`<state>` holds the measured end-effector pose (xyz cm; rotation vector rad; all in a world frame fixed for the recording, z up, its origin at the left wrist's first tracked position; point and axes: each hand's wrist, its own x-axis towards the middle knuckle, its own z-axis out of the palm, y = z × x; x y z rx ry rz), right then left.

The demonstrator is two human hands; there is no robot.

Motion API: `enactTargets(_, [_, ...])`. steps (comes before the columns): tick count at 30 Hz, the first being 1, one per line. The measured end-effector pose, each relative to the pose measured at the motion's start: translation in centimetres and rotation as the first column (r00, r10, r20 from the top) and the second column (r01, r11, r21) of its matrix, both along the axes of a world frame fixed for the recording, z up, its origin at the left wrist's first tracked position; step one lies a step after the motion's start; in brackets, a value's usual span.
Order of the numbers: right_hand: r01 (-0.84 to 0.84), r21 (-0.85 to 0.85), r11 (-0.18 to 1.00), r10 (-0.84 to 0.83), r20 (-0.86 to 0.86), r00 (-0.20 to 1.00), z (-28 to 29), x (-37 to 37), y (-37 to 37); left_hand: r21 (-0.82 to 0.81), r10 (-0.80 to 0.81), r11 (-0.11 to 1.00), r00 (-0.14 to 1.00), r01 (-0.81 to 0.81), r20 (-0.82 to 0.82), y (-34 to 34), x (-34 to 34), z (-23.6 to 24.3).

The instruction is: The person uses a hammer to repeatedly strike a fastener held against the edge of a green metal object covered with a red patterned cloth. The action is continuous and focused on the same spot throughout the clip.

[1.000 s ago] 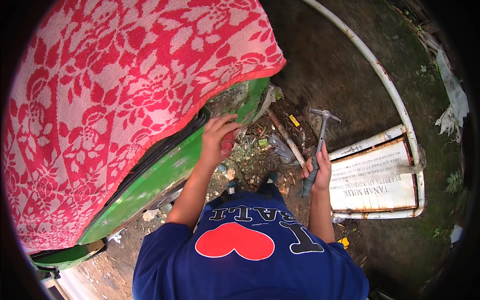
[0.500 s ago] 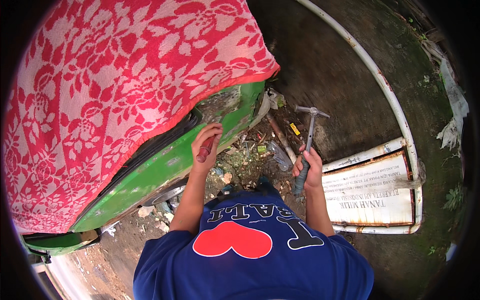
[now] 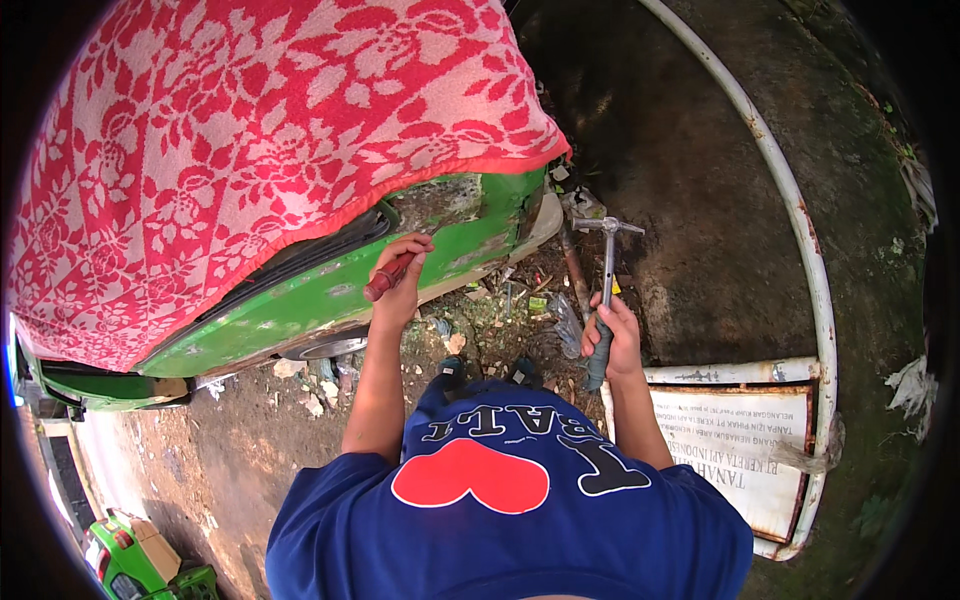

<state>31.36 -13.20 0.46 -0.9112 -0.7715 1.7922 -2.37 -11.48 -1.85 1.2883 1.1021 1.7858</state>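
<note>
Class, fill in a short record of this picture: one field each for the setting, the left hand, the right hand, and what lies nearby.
setting: outdoors on bare dirt, beside a green vehicle body draped with a red and white floral cloth
left hand: grips a red-handled tool against the green panel
right hand: holds a hammer, head up
nearby: white signboard on the ground, curved white pipe, debris

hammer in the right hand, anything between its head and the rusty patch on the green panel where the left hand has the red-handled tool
Nothing visible does. The hammer is upright in the right hand, its head over littered ground, off to the right of the green panel. The left hand holds the red-handled tool against the panel; only open air lies between.
</note>
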Motion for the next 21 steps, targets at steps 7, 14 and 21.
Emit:
enactTargets(7, [-0.029, 0.039, 0.999, 0.027, 0.054, 0.998, 0.1, 0.5, 0.5, 0.048, -0.015, 0.999, 1.0, 0.014, 0.005, 0.3, 0.1, -0.5])
enactTargets(14, [-0.007, 0.099, 0.995, -0.003, 0.105, 0.994, 1.8, -1.7, -0.6, 0.071, -0.062, 0.995, 0.995, 0.067, -0.076, 0.5, -1.0, -0.7])
enactTargets(21, [0.107, 0.095, 0.99, -0.116, 0.095, 0.989, 2.8, -3.8, -3.1, 0.057, -0.135, 0.988, 0.986, 0.141, -0.097, 0.9, -2.3, 0.2])
